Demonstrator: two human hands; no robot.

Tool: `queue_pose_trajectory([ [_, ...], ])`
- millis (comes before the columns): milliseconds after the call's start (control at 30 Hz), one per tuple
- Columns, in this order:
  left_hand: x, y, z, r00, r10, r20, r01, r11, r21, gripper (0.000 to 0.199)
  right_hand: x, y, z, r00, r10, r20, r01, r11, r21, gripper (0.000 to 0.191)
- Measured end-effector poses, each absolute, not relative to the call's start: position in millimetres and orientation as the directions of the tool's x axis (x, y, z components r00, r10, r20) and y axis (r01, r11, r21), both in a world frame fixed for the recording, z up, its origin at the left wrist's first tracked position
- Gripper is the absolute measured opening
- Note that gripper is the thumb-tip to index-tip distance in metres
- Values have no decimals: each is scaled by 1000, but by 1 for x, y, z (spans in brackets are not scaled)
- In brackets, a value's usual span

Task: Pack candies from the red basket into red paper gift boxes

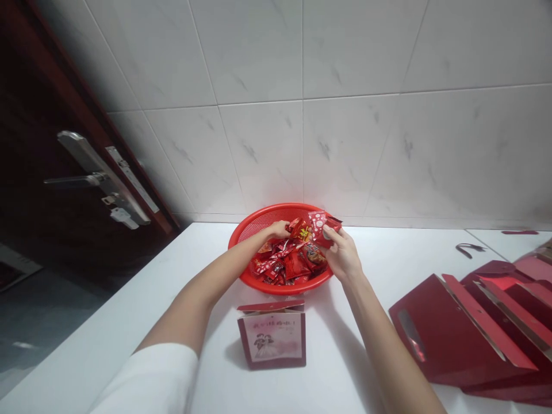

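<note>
A red plastic basket (282, 288) stands against the tiled wall and holds several small red packets (297, 263). Over its back part, my left hand (279, 230) has its fingers closed at the edge of a red packet with yellow print (304, 233). My right hand (342, 252), at the basket's right rim, grips red packets, one of them with white dots (317, 221). In front of the basket stands a small dark red gift box (276, 339) with a pale printed front and its top flap raised.
Several dark red boxes (448, 333) stand in a row at the right on the white table (215, 374). A dark ribbon (470, 248) lies behind them. At the left is a dark door with a metal handle (75, 181).
</note>
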State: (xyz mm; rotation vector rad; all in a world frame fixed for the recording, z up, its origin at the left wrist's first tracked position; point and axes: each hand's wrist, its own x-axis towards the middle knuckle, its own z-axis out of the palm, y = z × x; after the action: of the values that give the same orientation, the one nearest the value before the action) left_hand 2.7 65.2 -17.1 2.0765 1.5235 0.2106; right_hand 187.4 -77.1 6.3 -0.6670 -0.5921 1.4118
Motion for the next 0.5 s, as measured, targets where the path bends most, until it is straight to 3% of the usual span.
queue_pose_trajectory([
  [67,2,62,-13,383,905,-189,793,-217,569,6,188,-76,5,83,996,-15,-692,47,-720,26],
  [267,2,53,7,527,837,-149,543,-197,816,7,188,-74,3,119,993,15,-706,95,-702,26],
  [367,5,52,12,524,841,-132,522,-195,831,13,188,-73,3,130,991,20,-710,107,-696,26],
  [433,9,51,11,536,830,-154,533,-191,824,7,188,-73,3,140,990,5,-727,107,-678,25],
  [500,13,47,7,516,855,-49,494,-250,833,12,188,-73,3,148,989,-13,-746,103,-658,26],
])
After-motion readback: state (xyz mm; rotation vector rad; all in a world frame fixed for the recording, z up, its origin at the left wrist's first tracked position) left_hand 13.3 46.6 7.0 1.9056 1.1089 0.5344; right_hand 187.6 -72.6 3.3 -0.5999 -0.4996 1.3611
